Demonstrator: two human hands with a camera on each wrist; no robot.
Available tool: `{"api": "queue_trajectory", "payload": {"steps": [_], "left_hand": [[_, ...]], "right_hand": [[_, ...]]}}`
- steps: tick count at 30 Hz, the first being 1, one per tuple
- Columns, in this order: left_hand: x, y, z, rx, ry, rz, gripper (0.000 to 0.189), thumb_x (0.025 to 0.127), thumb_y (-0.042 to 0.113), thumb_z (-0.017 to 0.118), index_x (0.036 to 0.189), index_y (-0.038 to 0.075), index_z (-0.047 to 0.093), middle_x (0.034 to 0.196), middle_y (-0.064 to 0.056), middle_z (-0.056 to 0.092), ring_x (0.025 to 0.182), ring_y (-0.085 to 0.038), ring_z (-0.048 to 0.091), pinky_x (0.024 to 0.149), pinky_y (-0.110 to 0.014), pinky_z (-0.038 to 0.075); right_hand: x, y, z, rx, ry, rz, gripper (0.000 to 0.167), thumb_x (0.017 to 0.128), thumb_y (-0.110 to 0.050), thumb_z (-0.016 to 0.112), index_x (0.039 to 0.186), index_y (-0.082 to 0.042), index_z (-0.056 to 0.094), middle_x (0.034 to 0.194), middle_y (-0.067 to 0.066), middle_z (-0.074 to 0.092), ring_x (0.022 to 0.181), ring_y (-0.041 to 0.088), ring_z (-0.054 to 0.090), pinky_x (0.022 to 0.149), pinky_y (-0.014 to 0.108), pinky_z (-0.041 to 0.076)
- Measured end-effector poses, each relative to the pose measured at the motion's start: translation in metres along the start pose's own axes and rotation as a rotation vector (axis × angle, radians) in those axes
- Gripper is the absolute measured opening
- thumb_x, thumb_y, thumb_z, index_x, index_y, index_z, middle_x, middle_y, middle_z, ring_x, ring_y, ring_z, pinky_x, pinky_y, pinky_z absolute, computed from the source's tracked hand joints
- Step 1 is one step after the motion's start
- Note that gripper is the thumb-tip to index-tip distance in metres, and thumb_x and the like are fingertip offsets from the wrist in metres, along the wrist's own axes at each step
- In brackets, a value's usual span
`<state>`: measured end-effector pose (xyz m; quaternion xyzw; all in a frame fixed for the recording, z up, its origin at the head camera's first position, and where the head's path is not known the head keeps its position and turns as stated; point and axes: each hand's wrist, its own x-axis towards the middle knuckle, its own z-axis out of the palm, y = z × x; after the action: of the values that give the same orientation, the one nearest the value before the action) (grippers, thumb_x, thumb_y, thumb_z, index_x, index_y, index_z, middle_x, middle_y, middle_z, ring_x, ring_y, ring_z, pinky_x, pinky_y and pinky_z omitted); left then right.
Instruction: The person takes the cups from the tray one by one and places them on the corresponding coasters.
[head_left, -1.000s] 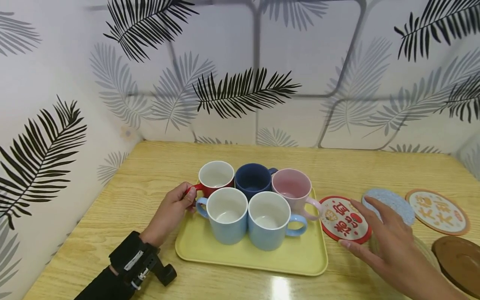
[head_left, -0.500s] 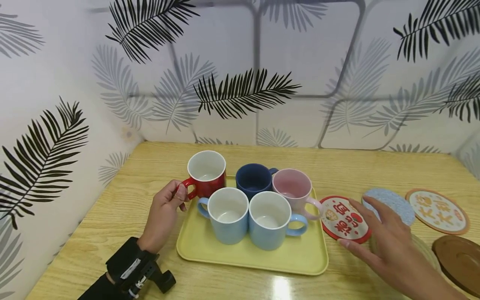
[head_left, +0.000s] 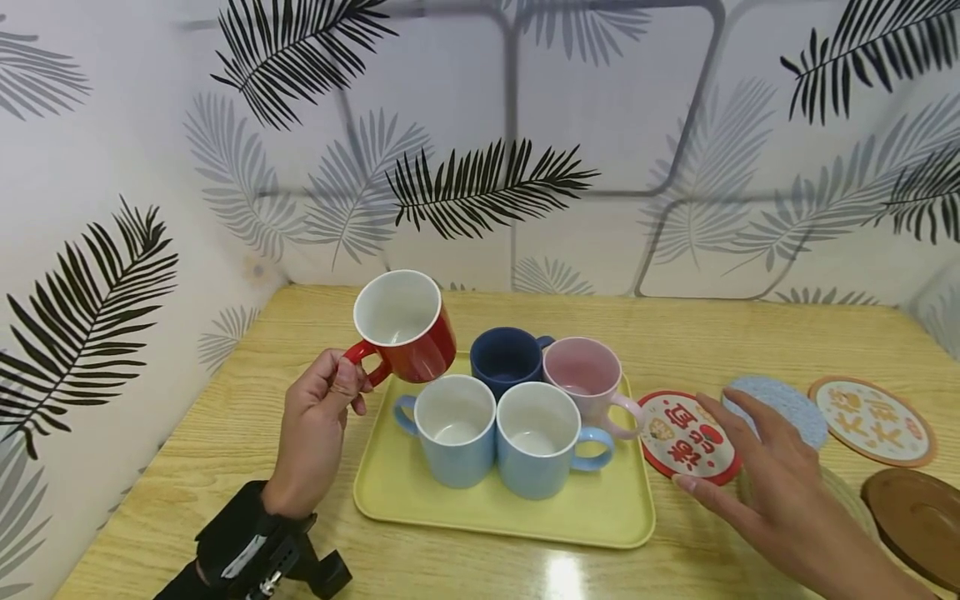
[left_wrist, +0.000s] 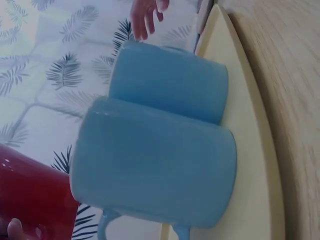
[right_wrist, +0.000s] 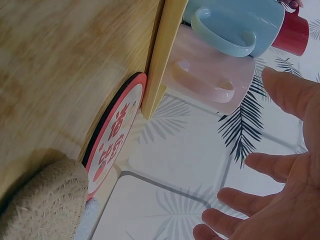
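Note:
My left hand (head_left: 315, 425) grips the handle of a red mug (head_left: 423, 354) with a white inside. The mug hangs tilted above the back left corner of a yellow tray (head_left: 495, 518). On the tray stand a navy mug (head_left: 504, 358) and a pink mug (head_left: 588, 392) behind, and two light blue mugs (head_left: 457, 454) in front. In the left wrist view the red mug (left_wrist: 35, 195) shows at the lower left, beside the blue ones. My right hand (head_left: 787, 492) hovers with fingers spread over the coasters, holding nothing; the right wrist view shows its palm side.
Right of the tray lie a red-rimmed round coaster (head_left: 693, 437), a pale blue coaster (head_left: 780, 408), an orange-rimmed coaster (head_left: 873, 421) and a brown round one (head_left: 922, 521). A woven coaster (right_wrist: 47, 200) lies partly under my right hand. A leaf-patterned wall (head_left: 450, 250) closes off the table's back.
My left hand has lifted the red mug off the tray, moving it up and slightly left, and it now tilts. My right hand and the other mugs have stayed in place.

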<state>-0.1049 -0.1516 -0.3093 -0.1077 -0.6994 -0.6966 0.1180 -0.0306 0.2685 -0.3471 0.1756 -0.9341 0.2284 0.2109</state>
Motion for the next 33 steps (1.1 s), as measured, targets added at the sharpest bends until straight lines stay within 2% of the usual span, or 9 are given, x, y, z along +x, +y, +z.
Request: {"api": "queue_trajectory", "payload": {"steps": [6,11,14,18,21,23,27,29,33], "left_hand": [[-0.009,0.012,0.005,-0.120,-0.035,0.032,0.027,0.108,0.017,0.044,0.086,0.006,0.054,0.088,-0.003,0.054,0.079,-0.016,0.050,0.070,-0.022,0.046],[-0.027,0.024,0.021,-0.181,-0.106,0.066,0.024,0.108,0.014,0.043,0.091,0.003,0.057,0.089,-0.001,0.056,0.083,-0.015,0.052,0.069,-0.021,0.046],[-0.042,0.032,0.036,-0.122,-0.142,0.068,0.021,0.107,0.011,0.046,0.095,-0.002,0.058,0.089,-0.002,0.058,0.080,-0.014,0.054,0.066,-0.021,0.047],[-0.064,0.037,0.060,-0.051,-0.227,0.033,0.018,0.106,0.011,0.049,0.101,-0.002,0.061,0.087,-0.005,0.057,0.075,-0.014,0.053,0.063,-0.023,0.048],[-0.076,0.037,0.078,-0.108,-0.330,-0.042,0.019,0.106,0.014,0.051,0.106,-0.001,0.061,0.088,-0.008,0.056,0.079,-0.015,0.054,0.063,-0.023,0.048],[-0.082,0.036,0.090,-0.154,-0.389,-0.099,0.022,0.106,0.017,0.052,0.109,-0.002,0.061,0.090,-0.014,0.057,0.082,-0.014,0.054,0.064,-0.021,0.048],[-0.094,0.035,0.113,-0.141,-0.480,-0.142,0.022,0.105,0.020,0.055,0.111,0.000,0.063,0.091,-0.020,0.063,0.077,-0.006,0.055,0.066,-0.019,0.050],[-0.099,0.035,0.123,-0.119,-0.534,-0.145,0.022,0.106,0.021,0.054,0.112,0.002,0.063,0.091,-0.016,0.067,0.072,-0.001,0.054,0.066,-0.018,0.052],[-0.106,0.034,0.143,-0.049,-0.663,-0.230,0.024,0.106,0.029,0.052,0.114,0.010,0.064,0.092,0.005,0.069,0.076,0.003,0.056,0.071,-0.017,0.053]], "right_hand": [[0.003,-0.004,-0.001,0.024,0.003,0.005,0.089,0.078,-0.030,0.087,0.153,-0.013,0.040,0.146,0.032,0.037,0.130,0.053,0.032,0.098,0.079,0.021],[0.003,-0.018,-0.007,0.050,0.010,0.005,0.091,0.077,-0.027,0.088,0.154,-0.016,0.040,0.148,0.025,0.039,0.133,0.048,0.033,0.100,0.074,0.027],[0.004,-0.033,-0.011,0.084,0.022,-0.017,0.094,0.074,-0.024,0.091,0.153,-0.017,0.042,0.148,0.016,0.044,0.135,0.035,0.037,0.114,0.046,0.030],[0.006,-0.054,-0.014,0.181,0.030,-0.085,0.102,0.067,-0.015,0.094,0.154,-0.013,0.040,0.140,0.006,0.052,0.122,0.010,0.048,0.101,0.009,0.032],[0.006,-0.066,-0.014,0.282,-0.008,-0.078,0.105,0.067,-0.009,0.093,0.155,-0.013,0.036,0.134,0.004,0.056,0.103,0.002,0.059,0.080,0.013,0.047],[0.004,-0.070,-0.013,0.351,-0.038,-0.043,0.101,0.070,-0.006,0.090,0.155,-0.015,0.035,0.128,0.005,0.059,0.092,0.003,0.064,0.067,0.016,0.051],[0.001,-0.072,-0.010,0.420,-0.080,0.035,0.090,0.080,-0.005,0.084,0.154,-0.016,0.034,0.117,0.002,0.060,0.083,0.005,0.065,0.058,0.022,0.052],[0.000,-0.072,-0.011,0.412,-0.083,0.071,0.086,0.083,-0.004,0.081,0.154,-0.016,0.033,0.110,0.000,0.059,0.079,0.005,0.063,0.056,0.023,0.051],[-0.003,-0.069,-0.019,0.368,-0.109,0.201,0.088,0.088,-0.007,0.078,0.157,-0.012,0.024,0.111,0.005,0.059,0.075,0.006,0.059,0.055,0.023,0.051]]}}
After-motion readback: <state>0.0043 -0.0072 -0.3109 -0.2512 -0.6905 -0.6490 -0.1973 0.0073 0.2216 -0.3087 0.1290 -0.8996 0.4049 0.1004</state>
